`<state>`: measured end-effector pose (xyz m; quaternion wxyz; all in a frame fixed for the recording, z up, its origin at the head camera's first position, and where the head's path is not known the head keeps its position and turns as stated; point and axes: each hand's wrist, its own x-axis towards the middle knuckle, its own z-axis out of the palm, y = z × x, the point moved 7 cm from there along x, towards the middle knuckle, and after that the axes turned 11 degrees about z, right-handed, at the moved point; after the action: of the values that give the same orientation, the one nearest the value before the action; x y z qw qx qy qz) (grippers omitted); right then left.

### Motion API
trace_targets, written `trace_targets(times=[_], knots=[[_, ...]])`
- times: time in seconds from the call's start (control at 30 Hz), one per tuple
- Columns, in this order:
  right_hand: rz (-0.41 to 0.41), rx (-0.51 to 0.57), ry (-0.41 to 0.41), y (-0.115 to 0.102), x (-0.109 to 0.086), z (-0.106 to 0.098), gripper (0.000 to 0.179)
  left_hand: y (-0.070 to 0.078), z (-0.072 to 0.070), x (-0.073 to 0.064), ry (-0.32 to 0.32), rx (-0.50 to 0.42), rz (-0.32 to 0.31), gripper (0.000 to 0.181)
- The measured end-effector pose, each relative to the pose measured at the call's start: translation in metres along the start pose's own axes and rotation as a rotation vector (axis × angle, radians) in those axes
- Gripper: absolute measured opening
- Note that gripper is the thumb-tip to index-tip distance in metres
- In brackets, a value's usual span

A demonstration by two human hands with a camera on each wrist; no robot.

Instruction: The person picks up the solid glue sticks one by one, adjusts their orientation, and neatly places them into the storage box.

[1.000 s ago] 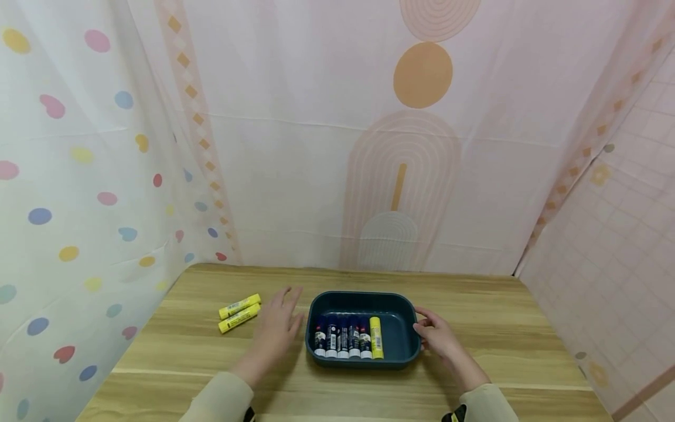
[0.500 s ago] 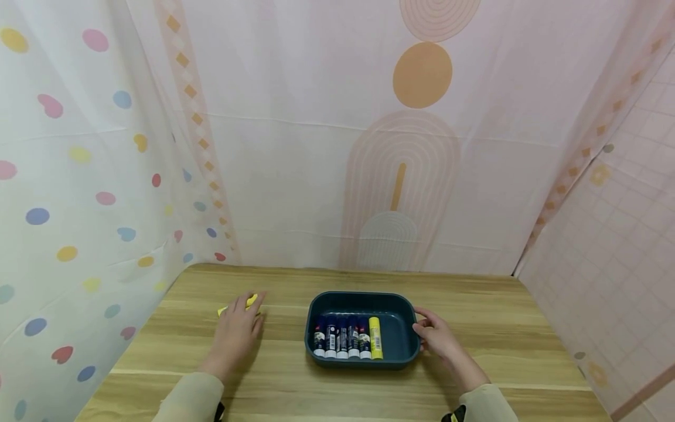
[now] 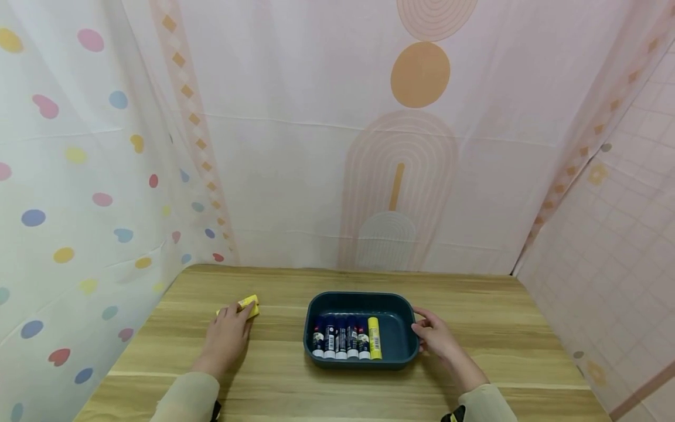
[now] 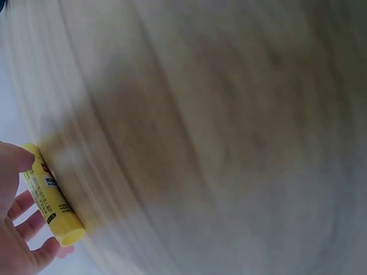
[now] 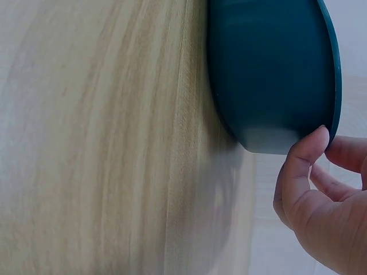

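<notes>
At the table's left, my left hand has its thumb and fingers around a yellow glue stick lying on the table. A second yellow glue stick lies just beyond, partly covered by the fingers. My right hand grips the right end of a dark teal tray; in the right wrist view the thumb and fingers pinch its rim. Inside the tray several dark blue glue sticks with white ends stand in a row, with one yellow glue stick at the row's right.
The wooden table carries the tray near its middle. Behind it hangs a pale patterned curtain, with a dotted cloth on the left and a checked one on the right.
My left hand has moved left from beside the tray to the two yellow glue sticks, then drawn slightly back, with its thumb and fingers around one. The right hand stays on the tray.
</notes>
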<state>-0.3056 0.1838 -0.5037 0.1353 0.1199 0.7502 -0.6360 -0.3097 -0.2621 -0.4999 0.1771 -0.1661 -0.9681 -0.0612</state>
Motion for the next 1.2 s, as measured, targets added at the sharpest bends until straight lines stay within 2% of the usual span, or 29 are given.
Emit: trace_targets(times=[0.2, 0.53, 0.9, 1.2], knots=[[0.008, -0.011, 0.007, 0.000, -0.001, 0.000, 0.042, 0.002, -0.001, 0.000, -0.009, 0.006, 0.002, 0.038], [0.011, -0.015, 0.007, 0.000, -0.002, 0.000, 0.042, 0.012, -0.006, 0.001, -0.013, 0.021, 0.065, 0.050], [0.018, -0.019, 0.007, 0.000, -0.003, 0.000, 0.042, 0.021, -0.010, 0.006, -0.087, -0.029, 0.062, 0.050], [0.020, -0.027, 0.005, 0.000, -0.003, 0.000, 0.042, 0.029, -0.015, 0.007, -0.201, -0.019, 0.062, 0.049]])
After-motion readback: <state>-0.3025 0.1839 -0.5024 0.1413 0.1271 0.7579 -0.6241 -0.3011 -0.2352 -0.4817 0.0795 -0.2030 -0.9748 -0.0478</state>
